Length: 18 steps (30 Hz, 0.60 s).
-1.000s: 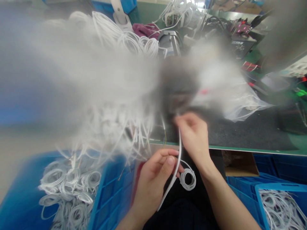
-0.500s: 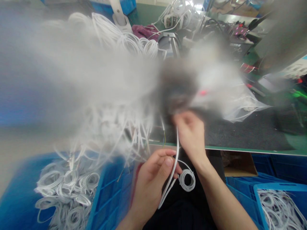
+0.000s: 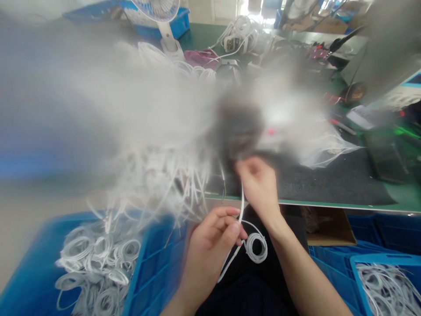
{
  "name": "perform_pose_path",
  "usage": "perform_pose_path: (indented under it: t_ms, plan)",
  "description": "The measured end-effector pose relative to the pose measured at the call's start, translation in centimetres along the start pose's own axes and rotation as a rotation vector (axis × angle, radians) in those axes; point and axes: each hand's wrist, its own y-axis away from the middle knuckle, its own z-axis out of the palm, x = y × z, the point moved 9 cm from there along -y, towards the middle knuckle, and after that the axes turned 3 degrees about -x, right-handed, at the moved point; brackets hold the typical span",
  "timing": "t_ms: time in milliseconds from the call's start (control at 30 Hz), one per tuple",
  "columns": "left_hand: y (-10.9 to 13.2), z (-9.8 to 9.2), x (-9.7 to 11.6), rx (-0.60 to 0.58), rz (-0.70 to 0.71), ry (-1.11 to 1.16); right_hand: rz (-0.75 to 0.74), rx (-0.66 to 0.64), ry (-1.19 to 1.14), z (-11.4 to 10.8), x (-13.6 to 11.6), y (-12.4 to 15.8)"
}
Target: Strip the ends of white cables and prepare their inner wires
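A white cable [image 3: 242, 199] runs between my two hands. My left hand [image 3: 215, 237] is closed on it, thumb and fingers pinching it above the lap. Higher up, at the bench edge, my right hand [image 3: 258, 182] grips the cable's upper part; its fingertips and the cable's end are lost in a dark blur. Below my left hand the cable bends in a loop. A small wound coil [image 3: 256, 248] of it hangs just right of my left fingers. Left of my right hand, a cable end with bare coloured wires [image 3: 224, 188] sticks out over the bench edge.
A heap of white cables [image 3: 158, 171], partly blurred, overhangs the bench's left side. Blue crates with coiled cables stand at left [image 3: 134, 276] and right [image 3: 358, 272]. A clear plastic bag [image 3: 329, 151] lies on the black mat [image 3: 302, 184]. A fan [image 3: 169, 41] stands behind.
The view has tilted up slightly, so more of the fan shows. My left thumb has closed onto the cable, which slopes less between my hands. My right hand keeps its grip.
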Motion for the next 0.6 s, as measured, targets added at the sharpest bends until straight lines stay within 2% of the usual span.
perform_pose_path:
  t_ms: [100, 167, 267, 367, 467, 600]
  plan:
    - [1.0, -0.2, -0.3, -0.044, -0.014, -0.052, 0.005, -0.038, -0.044, -0.7, 0.1, 1.7]
    - [1.8, -0.1, -0.6, -0.137, -0.019, -0.141, 0.024, -0.068, -0.086, -1.8, 1.0, 3.7]
    - [2.8, 0.0, -0.5, -0.279, 0.046, -0.419, 0.077, -0.138, -0.059, -4.0, 4.1, 7.4]
    - [3.2, 0.3, -0.6, -0.428, 0.198, -0.747, 0.088, -0.227, 0.141, -5.6, 8.4, 11.3]
    - [3.0, 0.6, -1.9, -0.542, 0.337, -0.992, 0.083, -0.312, 0.299, -5.2, 12.3, 14.8]
    - [2.2, 0.2, -4.3, -0.528, 0.473, -1.242, 0.096, -0.366, 0.487, -2.7, 15.2, 17.5]
